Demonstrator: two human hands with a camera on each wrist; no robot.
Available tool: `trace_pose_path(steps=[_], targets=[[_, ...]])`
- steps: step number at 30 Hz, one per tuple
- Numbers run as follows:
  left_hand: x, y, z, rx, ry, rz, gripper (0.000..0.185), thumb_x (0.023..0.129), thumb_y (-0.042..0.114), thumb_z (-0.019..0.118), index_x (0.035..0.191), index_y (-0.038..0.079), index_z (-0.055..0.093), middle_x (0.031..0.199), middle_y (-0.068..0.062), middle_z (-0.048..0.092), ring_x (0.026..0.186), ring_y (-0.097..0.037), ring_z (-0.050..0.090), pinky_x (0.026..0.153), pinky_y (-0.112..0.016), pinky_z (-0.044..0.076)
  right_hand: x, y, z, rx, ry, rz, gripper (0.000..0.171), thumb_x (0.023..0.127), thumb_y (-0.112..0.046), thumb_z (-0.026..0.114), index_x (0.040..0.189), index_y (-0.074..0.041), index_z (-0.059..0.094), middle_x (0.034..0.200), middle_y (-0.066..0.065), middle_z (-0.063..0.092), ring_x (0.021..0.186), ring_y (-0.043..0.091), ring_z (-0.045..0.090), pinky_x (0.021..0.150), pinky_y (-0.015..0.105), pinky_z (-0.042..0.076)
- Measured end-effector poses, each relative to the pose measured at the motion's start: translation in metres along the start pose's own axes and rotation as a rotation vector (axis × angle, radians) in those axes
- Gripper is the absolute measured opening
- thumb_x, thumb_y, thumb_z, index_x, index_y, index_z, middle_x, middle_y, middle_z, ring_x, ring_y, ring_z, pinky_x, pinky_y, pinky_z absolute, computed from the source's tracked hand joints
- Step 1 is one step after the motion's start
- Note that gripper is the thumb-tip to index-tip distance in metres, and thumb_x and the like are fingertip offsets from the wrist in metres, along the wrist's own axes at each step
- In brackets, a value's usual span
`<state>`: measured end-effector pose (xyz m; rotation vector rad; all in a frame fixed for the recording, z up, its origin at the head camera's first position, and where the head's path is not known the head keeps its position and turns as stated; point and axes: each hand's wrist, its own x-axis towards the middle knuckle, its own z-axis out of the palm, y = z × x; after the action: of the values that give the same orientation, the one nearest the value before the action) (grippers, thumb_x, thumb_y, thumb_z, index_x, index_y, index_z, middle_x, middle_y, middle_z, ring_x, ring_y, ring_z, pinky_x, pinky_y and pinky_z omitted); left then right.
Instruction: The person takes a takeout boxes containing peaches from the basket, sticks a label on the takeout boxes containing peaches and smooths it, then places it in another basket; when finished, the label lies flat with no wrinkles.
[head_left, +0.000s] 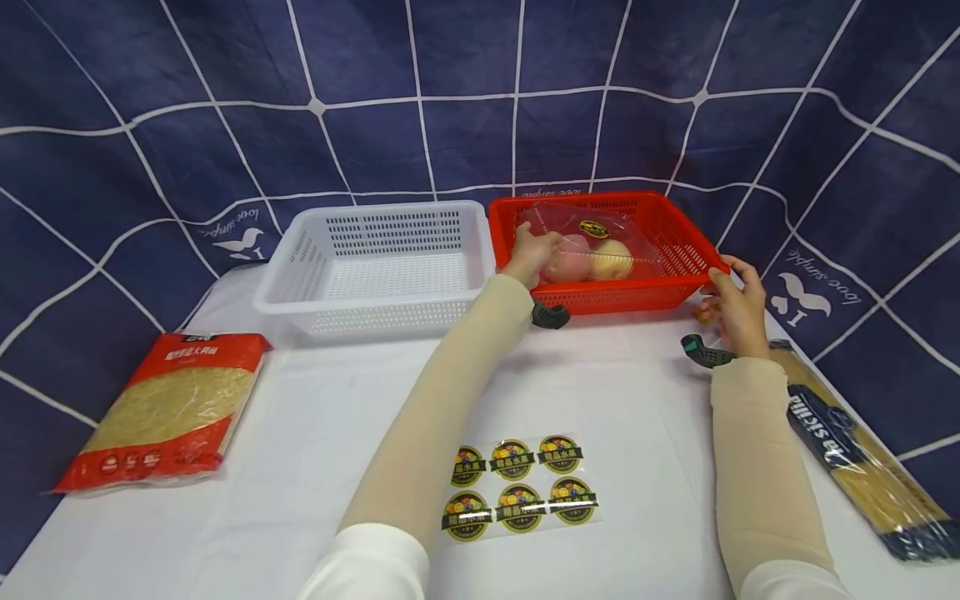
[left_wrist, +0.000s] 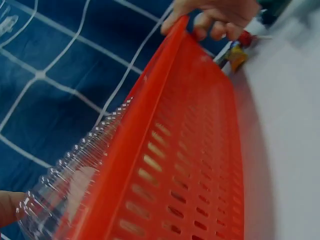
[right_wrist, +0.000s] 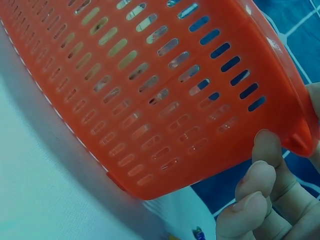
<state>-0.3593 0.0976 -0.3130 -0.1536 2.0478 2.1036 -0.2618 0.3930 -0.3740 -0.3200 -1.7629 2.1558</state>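
The clear plastic fruit box (head_left: pixel 592 242) lies inside the red basket (head_left: pixel 678 233), toward the basket's left half, with its long axis running left to right along the basket's near wall. It is gripped at its left end by the left hand (head_left: pixel 531 254), whose fingers are curled over the box edge; in the left wrist view only 1 fingertip (left_wrist: pixel 9 207) is seen, against the ribbed rim of the box. The box therefore extends to the right of the left hand's fingers, toward the right hand. The left hand is at the box; the right hand is well apart from it.

The right hand (head_left: pixel 731 308) is placed at the basket's near right corner. In the right wrist view its fingers (right_wrist: pixel 260 185) are seen bent under the corner, with the thumb on the rim above, so the corner is pinched between them.

Counted items:
- 2 baskets: 1 red, and 1 white basket (head_left: pixel 375 262) touching or just beside it on the left; nothing is seen in the white one.
- 1 clear box, in which 2 pale round fruits are visible, with 1 round label on its lid.
- 1 sticker sheet (head_left: pixel 517 487) bearing 6 round labels, on the white table (head_left: pixel 315 433) between the forearms.
- 1 red bag of grain (head_left: pixel 165 412) at the left.
- 1 long spaghetti pack (head_left: pixel 862 454) at the right.
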Motion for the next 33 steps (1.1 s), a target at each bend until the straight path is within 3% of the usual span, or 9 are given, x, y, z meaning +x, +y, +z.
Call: trace_pose_path(steps=[3,6,10,15,22,26,29,33], targets=[[0.003,-0.003,-0.001,0.0,0.039,0.007,0.071,0.111,0.021,0.063,0.171,0.011,0.026,0.164,-0.017,0.041,0.141,-0.031,0.046,0.118,-0.041,0.047,-0.002,0.0,0.002,0.002,-0.002,0.006,0.027,0.111,-0.023,0.062,0.135,-0.026,0.05,0.09,0.001,0.067,0.057,0.011,0.06,0.057,0.019,0.057],[0.005,-0.004,-0.005,0.018,0.026,-0.007,0.071,0.112,0.032,0.06,0.171,0.011,0.027,0.168,-0.015,0.037,0.147,-0.031,0.042,0.122,-0.044,0.043,-0.003,-0.001,0.003,0.012,-0.006,0.009,0.027,0.111,-0.022,0.062,0.135,-0.025,0.05,0.088,0.001,0.068,0.056,0.011,0.06,0.057,0.02,0.057],[0.007,0.0,-0.012,0.024,-0.078,-0.074,0.073,0.113,0.046,0.051,0.172,0.012,0.025,0.174,-0.01,0.033,0.155,-0.032,0.036,0.127,-0.052,0.033,-0.001,-0.001,0.005,0.014,-0.018,0.009,0.029,0.111,-0.022,0.061,0.136,-0.025,0.049,0.086,0.001,0.068,0.056,0.012,0.061,0.056,0.02,0.058],[0.007,0.003,-0.019,0.028,-0.187,-0.125,0.072,0.114,0.052,0.043,0.173,0.015,0.024,0.174,-0.008,0.032,0.158,-0.033,0.033,0.129,-0.056,0.028,0.003,0.002,0.005,0.002,-0.015,0.017,0.029,0.111,-0.023,0.061,0.137,-0.025,0.048,0.085,0.0,0.068,0.055,0.012,0.061,0.056,0.02,0.058],[0.001,0.007,-0.028,0.025,-0.216,-0.013,0.063,0.115,0.049,0.038,0.172,0.024,0.031,0.179,-0.003,0.024,0.163,-0.029,0.021,0.132,-0.057,0.018,0.005,0.007,0.005,0.0,-0.006,0.015,0.027,0.112,-0.022,0.059,0.136,-0.025,0.048,0.083,0.0,0.068,0.053,0.011,0.06,0.054,0.02,0.057],[-0.012,0.014,-0.042,-0.031,-0.226,0.044,0.061,0.116,0.041,0.042,0.171,0.017,0.034,0.178,-0.007,0.024,0.164,-0.032,0.021,0.131,-0.054,0.022,0.004,0.006,0.004,-0.003,-0.001,0.008,0.027,0.112,-0.022,0.059,0.136,-0.025,0.048,0.084,0.0,0.068,0.053,0.011,0.06,0.055,0.02,0.057],[-0.026,0.014,-0.058,-0.126,-0.266,0.065,0.057,0.116,0.033,0.045,0.168,0.011,0.038,0.175,-0.012,0.032,0.161,-0.035,0.029,0.129,-0.051,0.029,0.002,0.005,0.003,-0.014,0.0,0.009,0.028,0.112,-0.023,0.06,0.136,-0.025,0.047,0.086,0.0,0.068,0.055,0.011,0.06,0.056,0.019,0.057],[-0.05,0.003,-0.088,-0.182,-0.344,0.079,0.051,0.117,0.028,0.044,0.164,0.008,0.045,0.167,-0.015,0.047,0.153,-0.037,0.045,0.127,-0.048,0.035,-0.002,0.002,0.002,-0.036,-0.003,0.014,0.029,0.112,-0.024,0.06,0.138,-0.025,0.046,0.089,0.0,0.068,0.057,0.011,0.06,0.058,0.019,0.058]])
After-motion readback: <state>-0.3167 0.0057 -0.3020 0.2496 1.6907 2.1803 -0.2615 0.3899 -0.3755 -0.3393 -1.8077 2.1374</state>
